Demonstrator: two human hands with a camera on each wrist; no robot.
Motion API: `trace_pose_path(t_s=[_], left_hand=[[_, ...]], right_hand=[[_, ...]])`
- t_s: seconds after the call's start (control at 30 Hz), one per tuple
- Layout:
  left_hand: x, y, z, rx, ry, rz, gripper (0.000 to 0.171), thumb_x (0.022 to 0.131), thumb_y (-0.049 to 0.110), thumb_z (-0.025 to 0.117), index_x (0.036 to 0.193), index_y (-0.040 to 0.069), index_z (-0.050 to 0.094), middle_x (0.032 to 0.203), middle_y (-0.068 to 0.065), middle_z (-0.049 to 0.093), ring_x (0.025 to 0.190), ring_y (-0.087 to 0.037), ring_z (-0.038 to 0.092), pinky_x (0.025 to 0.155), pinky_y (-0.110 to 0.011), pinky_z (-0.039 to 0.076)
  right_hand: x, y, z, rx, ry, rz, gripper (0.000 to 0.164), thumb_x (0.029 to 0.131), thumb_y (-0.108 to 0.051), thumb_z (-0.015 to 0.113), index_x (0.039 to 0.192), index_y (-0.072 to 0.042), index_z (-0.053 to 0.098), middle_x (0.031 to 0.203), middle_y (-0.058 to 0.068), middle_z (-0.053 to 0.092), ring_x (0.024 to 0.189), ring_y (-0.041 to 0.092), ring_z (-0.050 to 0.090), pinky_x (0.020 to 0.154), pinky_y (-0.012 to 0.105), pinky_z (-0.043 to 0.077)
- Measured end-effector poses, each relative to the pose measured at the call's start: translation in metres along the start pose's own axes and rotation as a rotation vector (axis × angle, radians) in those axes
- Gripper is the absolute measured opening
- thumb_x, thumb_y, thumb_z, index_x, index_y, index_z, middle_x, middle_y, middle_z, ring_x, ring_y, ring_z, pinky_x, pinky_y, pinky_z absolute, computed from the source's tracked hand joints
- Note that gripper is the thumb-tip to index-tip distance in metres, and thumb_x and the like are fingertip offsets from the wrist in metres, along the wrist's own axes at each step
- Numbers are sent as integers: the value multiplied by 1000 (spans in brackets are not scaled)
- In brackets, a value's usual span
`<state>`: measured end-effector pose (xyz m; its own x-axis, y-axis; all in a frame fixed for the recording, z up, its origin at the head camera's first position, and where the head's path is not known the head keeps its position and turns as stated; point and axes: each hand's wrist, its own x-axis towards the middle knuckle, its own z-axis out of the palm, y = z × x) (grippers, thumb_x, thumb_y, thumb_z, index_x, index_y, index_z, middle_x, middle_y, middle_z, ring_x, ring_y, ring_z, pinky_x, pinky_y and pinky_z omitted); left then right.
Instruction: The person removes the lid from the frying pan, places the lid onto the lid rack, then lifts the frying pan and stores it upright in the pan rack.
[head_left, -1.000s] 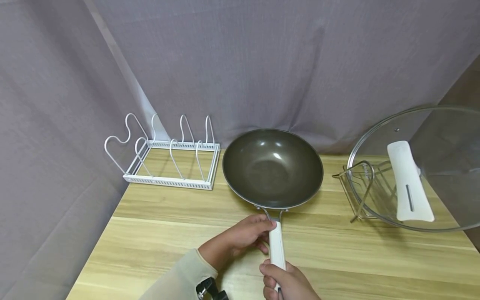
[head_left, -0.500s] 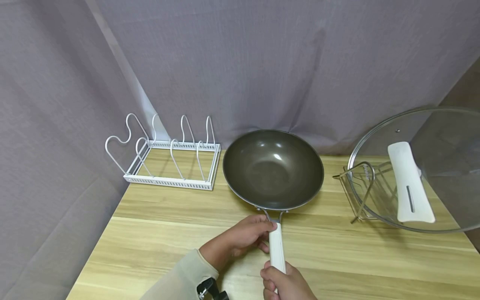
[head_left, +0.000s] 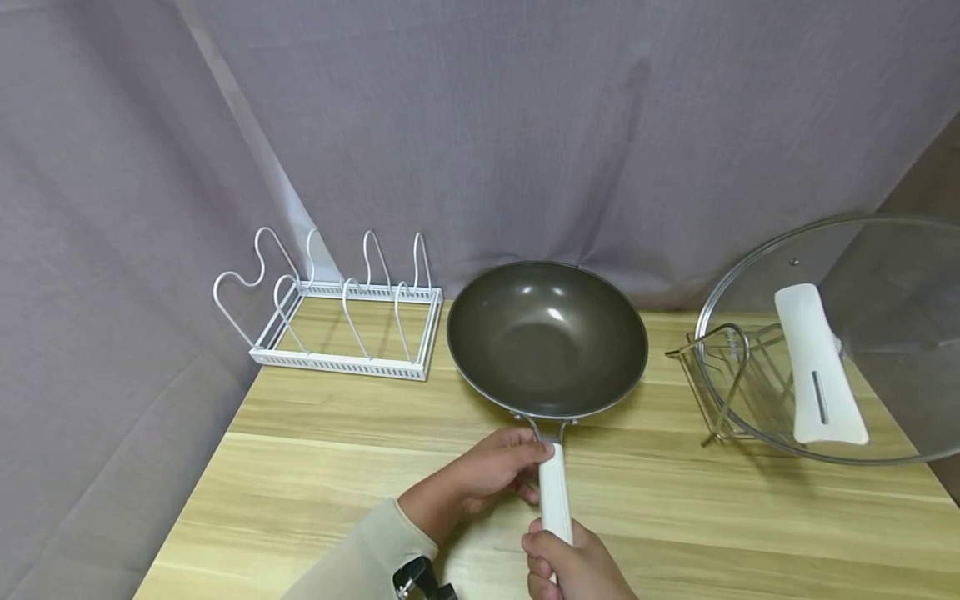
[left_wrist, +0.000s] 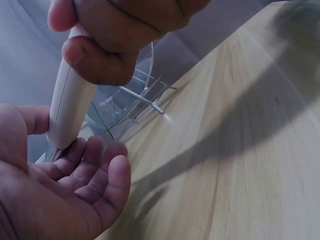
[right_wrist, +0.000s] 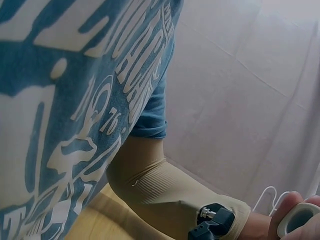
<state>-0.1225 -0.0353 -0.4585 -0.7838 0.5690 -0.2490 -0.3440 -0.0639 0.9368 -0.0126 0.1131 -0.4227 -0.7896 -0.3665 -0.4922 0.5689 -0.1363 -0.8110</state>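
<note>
A dark wok point(head_left: 547, 342) with a white handle point(head_left: 555, 492) stands at the middle of the table, its bowl towards the curtain. My left hand point(head_left: 495, 471) pinches the handle near the bowl, thumb on top and fingers underneath. Further back, my right hand point(head_left: 573, 562) grips the handle's rear part. In the left wrist view, the right hand point(left_wrist: 120, 40) wraps round the handle point(left_wrist: 70, 107), while the left hand point(left_wrist: 65, 185) holds its other end from below with bent fingers. The right wrist view shows only the handle's round end point(right_wrist: 298, 220) beside fingertips.
To the wok's left stands a white rack point(head_left: 337, 364) with several wire loops. On the right, a large glass lid point(head_left: 900, 333) with a white grip point(head_left: 821, 367) leans in a metal wire stand point(head_left: 731, 383). A grey curtain point(head_left: 480, 142) hangs behind the wooden table point(head_left: 300, 475).
</note>
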Motion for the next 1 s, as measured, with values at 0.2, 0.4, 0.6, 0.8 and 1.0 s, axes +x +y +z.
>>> trace_pose_path(t_s=[0.2, 0.4, 0.6, 0.8, 1.0], left_hand=[[0, 0, -2, 26, -22, 1, 19, 103, 22, 58, 96, 4, 62, 84, -6, 69, 76, -16, 64, 64, -29, 53], [-1, 3, 0, 40, -17, 1, 21, 103, 23, 58, 95, 3, 62, 84, -5, 68, 75, -17, 63, 66, -29, 54], [-2, 4, 1, 42, -6, 0, 22, 103, 23, 59, 97, 2, 63, 84, -6, 68, 76, -17, 64, 67, -30, 55], [-2, 4, 1, 30, 7, 4, 22, 103, 24, 59, 98, 2, 63, 89, -7, 70, 81, -18, 66, 69, -32, 55], [-2, 4, 1, 18, 0, 11, 22, 103, 24, 58, 98, 3, 62, 93, -7, 70, 84, -19, 66, 71, -34, 56]], right_hand=[[-1, 0, 0, 12, 9, -13, 17, 95, -12, 61, 105, -6, 47, 70, -5, 47, 56, 4, 43, 51, 15, 40], [-2, -1, 1, -3, 13, -16, 14, 96, -11, 58, 104, -6, 48, 70, -6, 47, 56, 4, 44, 51, 15, 40], [-3, -2, 0, -6, 9, -17, 20, 94, -14, 62, 104, -5, 48, 70, -5, 47, 56, 4, 44, 51, 15, 40], [-3, -3, 0, -6, 2, -12, 21, 94, -15, 62, 104, -5, 47, 70, -5, 47, 55, 4, 43, 50, 15, 39], [-4, -5, 1, -4, 2, -12, 22, 94, -14, 62, 105, -4, 47, 70, -5, 47, 54, 4, 43, 49, 16, 39]])
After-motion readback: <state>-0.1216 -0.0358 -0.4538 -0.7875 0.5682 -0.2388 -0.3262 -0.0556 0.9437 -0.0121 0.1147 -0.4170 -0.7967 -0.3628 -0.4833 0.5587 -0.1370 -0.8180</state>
